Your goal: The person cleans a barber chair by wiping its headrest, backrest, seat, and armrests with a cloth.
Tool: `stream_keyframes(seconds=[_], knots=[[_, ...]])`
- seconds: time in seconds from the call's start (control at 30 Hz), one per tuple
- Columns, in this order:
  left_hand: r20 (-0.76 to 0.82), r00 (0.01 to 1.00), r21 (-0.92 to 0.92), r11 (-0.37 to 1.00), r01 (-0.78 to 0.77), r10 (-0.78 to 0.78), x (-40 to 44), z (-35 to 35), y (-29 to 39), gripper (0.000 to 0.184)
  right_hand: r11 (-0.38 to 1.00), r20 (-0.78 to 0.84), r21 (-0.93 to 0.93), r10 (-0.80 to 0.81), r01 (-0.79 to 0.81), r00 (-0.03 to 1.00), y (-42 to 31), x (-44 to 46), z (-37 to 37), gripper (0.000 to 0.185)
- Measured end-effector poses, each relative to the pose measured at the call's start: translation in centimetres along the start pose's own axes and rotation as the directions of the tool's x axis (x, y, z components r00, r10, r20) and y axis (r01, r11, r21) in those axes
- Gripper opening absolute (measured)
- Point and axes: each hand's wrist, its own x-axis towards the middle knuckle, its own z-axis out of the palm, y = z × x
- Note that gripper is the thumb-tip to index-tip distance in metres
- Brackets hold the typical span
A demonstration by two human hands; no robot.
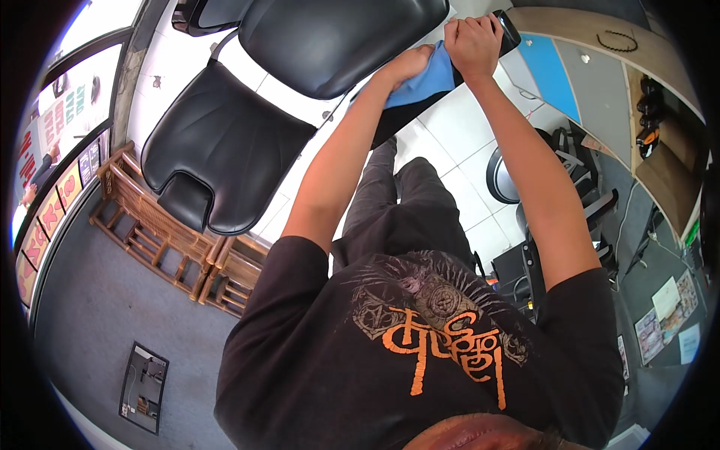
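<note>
A blue cloth [429, 84] lies over the black armrest [510, 28] of a salon-type chair. My left hand [409, 66] is closed on the cloth at its left side, with its fingertips partly hidden. Just to the right, my right hand [474, 46] has its fingers curled over the armrest near its end, closed on the cloth's upper edge. The chair's black padded seat [341, 41] is left of the hands. Nearer to me on the left is a black padded part with a notched end [229, 142].
A bamboo bench [161, 225] stands along the left wall, by the window. On the right are a counter with blue and grey panels [551, 75] and black equipment with cables. White floor tiles [446, 142] show around my legs. A framed mirror [142, 386] is at lower left.
</note>
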Motion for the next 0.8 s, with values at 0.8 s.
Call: stream_keyframes(seconds=[0.8], knots=[[-0.013,0.996,-0.01,0.996,0.088,-0.088,-9.7,-2.3,-4.0,0.07,0.999,0.041,-0.001,0.039,-0.039,0.998,-0.3,0.3,-1.0,0.033]])
